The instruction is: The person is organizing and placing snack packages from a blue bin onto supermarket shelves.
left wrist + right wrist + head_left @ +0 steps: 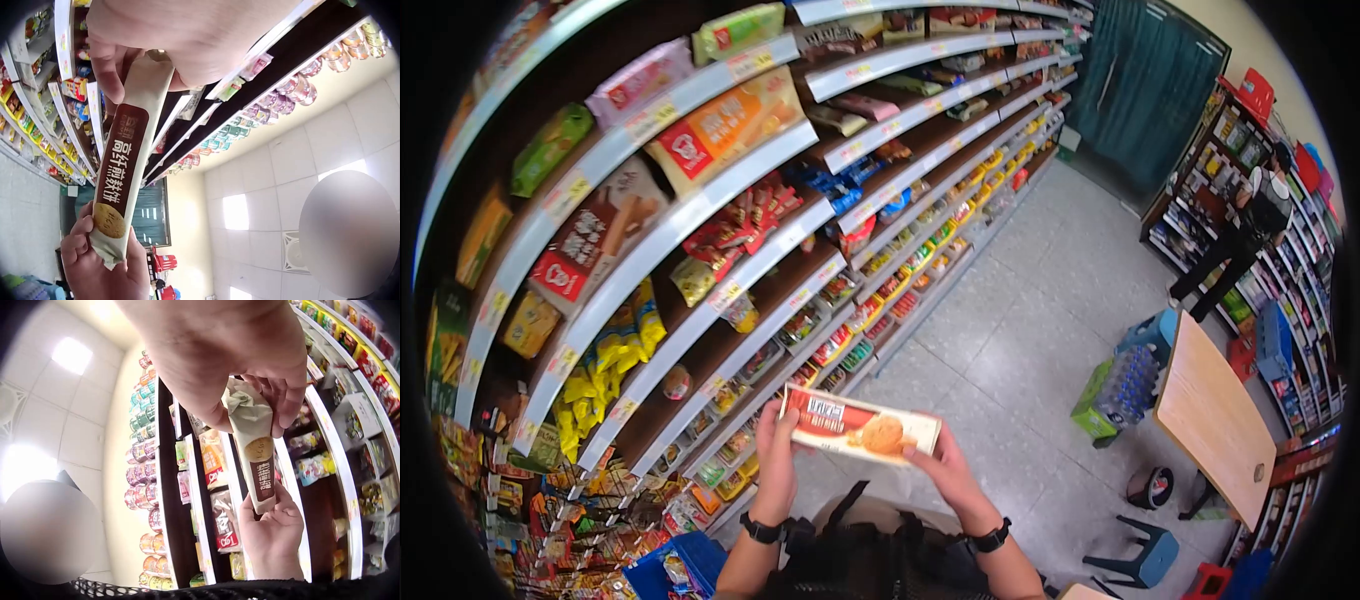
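I watch the left hand [775,462] and right hand [948,480] pinch opposite ends of the biscuit pack [860,428], likely to leave its front uncovered.

One biscuit packet [860,426], two wristbands [992,537], one bystander [1268,210], perhaps two stools [1157,560].

Biscuit pack [860,425]: long slim cream wrapper, red panel, round biscuit pic
Side: brown strip, white characters
Ends: folded, kinda crinkly
Pose: runs left to right, right end a bit nearer
Spot: held up between left grip [776,455] and right grip [950,476]
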`<state>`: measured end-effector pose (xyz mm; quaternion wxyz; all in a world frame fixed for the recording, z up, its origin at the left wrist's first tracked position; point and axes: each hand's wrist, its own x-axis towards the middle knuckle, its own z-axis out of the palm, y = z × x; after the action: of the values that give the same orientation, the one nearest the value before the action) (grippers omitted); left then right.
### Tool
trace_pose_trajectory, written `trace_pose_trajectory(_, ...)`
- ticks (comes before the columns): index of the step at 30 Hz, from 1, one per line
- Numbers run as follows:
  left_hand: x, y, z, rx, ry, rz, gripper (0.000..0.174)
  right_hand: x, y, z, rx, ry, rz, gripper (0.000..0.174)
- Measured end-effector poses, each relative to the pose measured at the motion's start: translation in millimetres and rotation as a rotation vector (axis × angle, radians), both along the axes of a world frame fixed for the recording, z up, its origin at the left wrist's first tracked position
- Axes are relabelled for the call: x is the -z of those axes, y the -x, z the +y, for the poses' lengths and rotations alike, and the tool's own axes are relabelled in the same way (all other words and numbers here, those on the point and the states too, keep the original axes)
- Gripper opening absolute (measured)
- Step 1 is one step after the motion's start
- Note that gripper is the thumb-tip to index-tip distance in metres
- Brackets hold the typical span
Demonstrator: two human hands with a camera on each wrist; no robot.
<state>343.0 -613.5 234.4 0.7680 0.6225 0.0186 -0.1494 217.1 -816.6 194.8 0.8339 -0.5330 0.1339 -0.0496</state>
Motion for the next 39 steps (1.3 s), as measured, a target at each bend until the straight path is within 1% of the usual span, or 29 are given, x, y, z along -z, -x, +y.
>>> trace_pose_trajectory(1, 0, -11, -18, 0.013, -0.019, 0.021, 0.028, 3, -11, -15, 0.063, 0.035, -0.015, 0.053)
trace_pose_trajectory(2, 6, -24, -31, 0.074, -0.010, 0.017, 0.028, 2, -18, -28, 0.072, 0.027, 0.015, 0.053)
trace_pose_trajectory(4, 16, -56, -60, 0.175, 0.006, 0.004, 0.029, -4, -44, -64, 0.176, 0.012, 0.035, 0.051)
trace_pose_trajectory(6, 21, -87, -93, 0.187, 0.031, 0.007, 0.028, -5, -70, -95, 0.201, 0.051, 0.035, 0.051)
trace_pose_trajectory(8, 21, -118, -121, 0.186, 0.058, 0.006, 0.027, -12, -101, -123, 0.284, 0.157, 0.050, 0.054)
trace_pose_trajectory(9, 21, -135, -133, 0.235, 0.093, 0.018, 0.028, -14, -117, -137, 0.303, 0.171, 0.043, 0.058)
trace_pose_trajectory(10, 21, -150, -144, 0.284, 0.128, 0.028, 0.028, -16, -132, -150, 0.296, 0.177, 0.047, 0.058)
trace_pose_trajectory(12, 29, -178, -167, 0.259, 0.151, 0.039, 0.028, -25, -164, -175, 0.328, 0.188, 0.050, 0.059)
trace_pose_trajectory(14, 32, -204, -191, 0.344, 0.038, -0.114, 0.026, -28, -191, -200, 0.345, 0.225, 0.055, 0.058)
trace_pose_trajectory(16, 31, -223, -215, 0.348, 0.051, -0.114, 0.022, -29, -215, -225, 0.376, 0.258, 0.065, 0.056)
trace_pose_trajectory(18, 39, -241, -238, 0.428, 0.034, -0.014, 0.023, -29, -233, -250, 0.414, 0.215, 0.061, 0.053)
trace_pose_trajectory(20, 39, -258, -267, 0.455, 0.022, -0.016, 0.023, -23, -244, -279, 0.455, 0.221, 0.083, 0.050)
trace_pose_trajectory(22, 37, -275, -293, 0.537, 0.006, 0.010, 0.024, -14, -249, -307, 0.502, 0.208, 0.107, 0.047)
trace_pose_trajectory(24, 37, -287, -321, 0.586, -0.013, 0.030, 0.024, -6, -249, -336, 0.511, 0.107, 0.112, 0.041)
trace_pose_trajectory(25, 37, -293, -337, 0.620, -0.024, 0.049, 0.024, -2, -251, -350, 0.518, 0.101, 0.109, 0.041)
trace_pose_trajectory(27, 35, -305, -373, 0.641, -0.064, 0.037, 0.024, 6, -253, -380, 0.563, 0.044, 0.142, 0.033)
trace_pose_trajectory(31, 32, -314, -452, 0.689, -0.144, 0.010, 0.024, 25, -254, -452, 0.580, -0.031, 0.134, 0.028)
trace_pose_trajectory(34, 20, -309, -528, 0.646, -0.108, 0.001, 0.024, 32, -254, -517, 0.587, -0.074, 0.098, 0.025)
trace_pose_trajectory(36, 26, -307, -574, 0.638, -0.154, -0.027, 0.022, 27, -254, -568, 0.579, -0.095, 0.068, 0.024)
trace_pose_trajectory(38, 29, -305, -621, 0.624, -0.221, -0.108, 0.021, 23, -254, -626, 0.555, -0.089, 0.042, 0.024)
trace_pose_trajectory(39, 15, -297, -653, 0.583, -0.136, -0.079, 0.021, 19, -251, -655, 0.532, -0.074, 0.037, 0.024)
